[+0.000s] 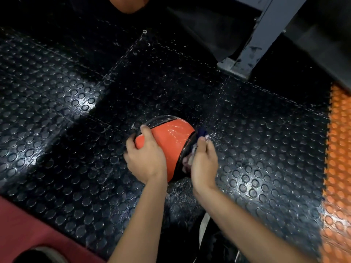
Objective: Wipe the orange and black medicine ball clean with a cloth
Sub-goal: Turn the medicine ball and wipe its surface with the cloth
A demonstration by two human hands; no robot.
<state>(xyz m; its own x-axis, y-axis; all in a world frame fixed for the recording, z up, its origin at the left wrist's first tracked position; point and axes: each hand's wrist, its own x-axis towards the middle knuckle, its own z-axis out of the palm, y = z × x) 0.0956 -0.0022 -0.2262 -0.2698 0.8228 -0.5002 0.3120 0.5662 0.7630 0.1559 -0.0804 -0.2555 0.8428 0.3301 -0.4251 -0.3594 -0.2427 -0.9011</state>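
The orange and black medicine ball (pixel 171 138) rests on the black studded floor mat (pixel 66 111) in the middle of the view, its orange panel shiny and wet-looking. My left hand (pixel 145 154) grips the ball's left side, fingers spread over the orange and black surface. My right hand (pixel 204 162) presses a bunched cloth (pixel 201 134), dark blue with paler parts, against the ball's right black band. Most of the cloth is hidden under my fingers.
A dark metal post with a base plate (pixel 245 59) stands at the upper right. Orange studded tiles (pixel 338 168) run along the right edge. A second orange ball (pixel 129 4) shows at the top edge. Red fabric (pixel 28 224) and a shoe (pixel 39 255) sit at lower left.
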